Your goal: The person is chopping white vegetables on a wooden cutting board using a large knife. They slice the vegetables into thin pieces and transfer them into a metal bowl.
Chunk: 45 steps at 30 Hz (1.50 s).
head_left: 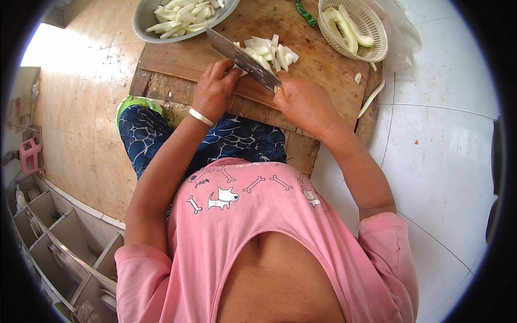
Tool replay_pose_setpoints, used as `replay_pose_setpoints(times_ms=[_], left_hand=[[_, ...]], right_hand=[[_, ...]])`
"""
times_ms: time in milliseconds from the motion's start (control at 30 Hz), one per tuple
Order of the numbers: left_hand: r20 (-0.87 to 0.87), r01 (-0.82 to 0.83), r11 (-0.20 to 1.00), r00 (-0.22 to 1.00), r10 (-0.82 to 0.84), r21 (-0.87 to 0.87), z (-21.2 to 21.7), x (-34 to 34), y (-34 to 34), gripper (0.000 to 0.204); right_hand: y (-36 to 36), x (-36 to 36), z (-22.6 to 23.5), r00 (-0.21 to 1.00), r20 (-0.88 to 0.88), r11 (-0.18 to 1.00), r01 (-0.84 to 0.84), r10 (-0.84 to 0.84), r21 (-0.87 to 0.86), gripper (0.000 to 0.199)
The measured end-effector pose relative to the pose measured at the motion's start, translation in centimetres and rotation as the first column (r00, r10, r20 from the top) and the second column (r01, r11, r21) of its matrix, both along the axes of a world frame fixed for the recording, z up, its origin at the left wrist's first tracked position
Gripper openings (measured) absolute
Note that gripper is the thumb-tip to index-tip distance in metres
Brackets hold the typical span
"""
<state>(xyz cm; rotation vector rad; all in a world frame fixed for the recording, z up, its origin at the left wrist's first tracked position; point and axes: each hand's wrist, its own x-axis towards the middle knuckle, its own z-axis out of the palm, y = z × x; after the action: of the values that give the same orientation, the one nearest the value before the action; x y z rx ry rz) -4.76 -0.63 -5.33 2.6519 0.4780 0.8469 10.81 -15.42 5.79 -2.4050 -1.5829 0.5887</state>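
My right hand [304, 105] is closed round the handle end of a cleaver [237, 56], whose wide metal blade slants up and left across the wooden cutting board [323, 70]. On the far side of the blade lies a pile of sliced pale green-white vegetable [277, 53]. My left hand [214, 89], with a white bangle on its wrist, is beside the near face of the blade. Its fingers are curled down at the board; a bit of something pale shows by the fingertips, but what they grip is mostly hidden.
A metal bowl [141, 24] of sliced vegetable stands at the far left of the board. At the far right, a white plastic basket [382, 46] holds long vegetable pieces. A green pepper [305, 13] lies nearby. A pale strip [371, 98] rests at the right edge.
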Motion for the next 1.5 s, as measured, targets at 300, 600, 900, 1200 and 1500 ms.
replay_pose_setpoints(times_ms=[300,600,900,1200,1500], left_hand=[[-0.020,0.004,1.000,1.000,-0.004,-0.015,-0.3,-0.3,0.3,0.026],[-0.035,0.009,0.999,0.999,-0.008,0.036,-0.6,-0.3,0.4,0.029],[-0.076,-0.010,0.997,0.997,0.015,0.070,-0.2,-0.2,0.3,0.031],[0.147,0.034,0.999,0.989,-0.031,-0.023,3.9,-1.2,-1.1,0.019],[0.146,-0.081,0.925,0.989,0.028,0.372,13.8,-1.3,1.8,0.042]], right_hand=[[-0.6,-0.1,2.1,0.999,-0.036,0.999,-0.030,0.031,0.040,0.020],[-0.4,-0.3,1.4,0.998,0.041,0.998,-0.056,0.056,0.004,0.019],[0.1,-0.5,-0.5,0.998,0.044,0.995,-0.053,0.049,0.084,0.018],[-2.1,0.1,2.4,0.951,0.282,0.957,-0.189,0.123,0.220,0.018],[3.2,4.5,4.9,0.603,0.775,0.740,-0.605,0.187,0.292,0.011]])
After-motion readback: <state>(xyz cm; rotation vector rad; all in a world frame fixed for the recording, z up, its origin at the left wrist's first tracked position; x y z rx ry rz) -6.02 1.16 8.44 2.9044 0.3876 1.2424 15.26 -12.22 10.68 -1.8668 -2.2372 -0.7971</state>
